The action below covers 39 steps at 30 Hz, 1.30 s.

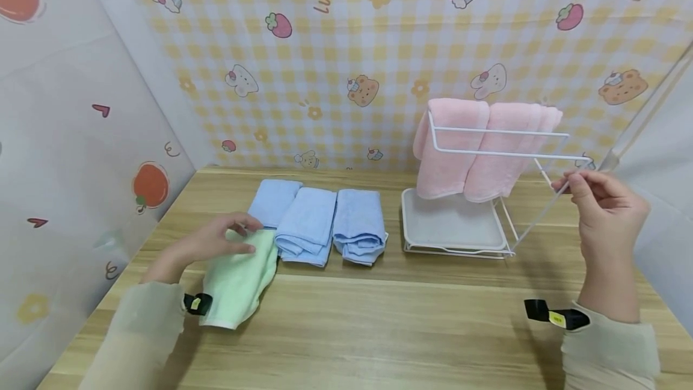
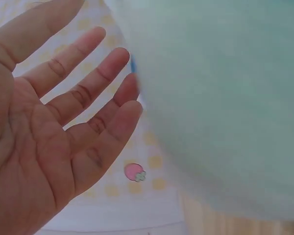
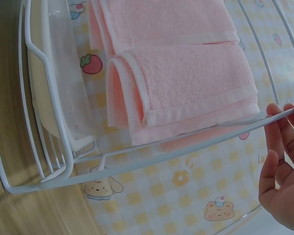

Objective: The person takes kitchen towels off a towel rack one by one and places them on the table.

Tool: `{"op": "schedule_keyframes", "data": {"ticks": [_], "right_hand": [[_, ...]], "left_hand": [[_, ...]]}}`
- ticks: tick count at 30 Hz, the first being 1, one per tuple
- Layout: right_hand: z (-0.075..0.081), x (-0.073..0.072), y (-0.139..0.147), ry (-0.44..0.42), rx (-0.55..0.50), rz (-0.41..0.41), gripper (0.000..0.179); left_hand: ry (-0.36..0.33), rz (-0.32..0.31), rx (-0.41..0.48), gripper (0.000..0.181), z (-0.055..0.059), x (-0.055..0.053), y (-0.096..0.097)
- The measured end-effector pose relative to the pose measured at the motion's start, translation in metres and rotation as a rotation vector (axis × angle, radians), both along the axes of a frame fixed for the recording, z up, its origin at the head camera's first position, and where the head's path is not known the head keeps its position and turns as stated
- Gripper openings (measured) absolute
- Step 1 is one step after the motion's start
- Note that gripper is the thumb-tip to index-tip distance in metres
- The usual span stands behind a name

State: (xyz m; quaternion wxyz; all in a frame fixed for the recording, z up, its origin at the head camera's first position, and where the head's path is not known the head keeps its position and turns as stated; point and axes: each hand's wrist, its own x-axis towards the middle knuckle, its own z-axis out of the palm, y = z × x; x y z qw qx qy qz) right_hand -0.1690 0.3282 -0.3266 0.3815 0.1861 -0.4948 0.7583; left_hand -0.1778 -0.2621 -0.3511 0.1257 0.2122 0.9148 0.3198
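Table [image 1: 379, 330], one, wood-grained, bears one white rack [image 1: 511, 154] at right, its upright [image 1: 544, 213] pinched by the right hand [image 1: 612, 203]. Two pink towels [image 1: 449, 173] hang on it, above one tray [image 1: 453, 224]. One green towel [image 1: 238, 287] lies at left, partly hidden by the left hand [image 1: 213, 239], fingers [image 2: 81, 95] loose, gripping nothing. Three folded blue towels [image 1: 308, 215] adjoin.
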Motion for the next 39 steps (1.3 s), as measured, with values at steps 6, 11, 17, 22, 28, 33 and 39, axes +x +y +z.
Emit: {"op": "schedule_keyframes", "data": {"ticks": [6, 11, 17, 22, 28, 33, 39], "right_hand": [[0.001, 0.001, -0.001, -0.010, -0.019, 0.005, 0.010], [0.003, 0.002, -0.002, -0.026, -0.025, 0.004, 0.010], [0.003, 0.002, -0.002, -0.013, -0.014, 0.017, 0.011], [0.002, 0.002, -0.001, -0.002, -0.013, 0.018, 0.011], [0.001, 0.001, -0.001, -0.006, -0.013, 0.013, 0.011], [0.001, 0.001, -0.001, -0.018, -0.011, -0.003, 0.010], [0.002, 0.002, -0.001, -0.007, -0.011, -0.004, 0.010]], "left_hand": [[0.063, -0.019, 0.047, 0.036, 0.020, -0.012, 0.017], [0.133, -0.035, 0.053, 0.031, 0.033, -0.025, 0.040], [0.156, -0.051, 0.086, 0.033, 0.042, -0.041, 0.072], [0.145, -0.059, 0.166, 0.035, 0.050, -0.050, 0.100], [0.186, -0.076, 0.257, 0.036, 0.055, -0.062, 0.128], [0.209, -0.056, 0.338, 0.038, 0.061, -0.075, 0.151], [0.217, -0.092, 0.439, 0.039, 0.070, -0.088, 0.183]]}}
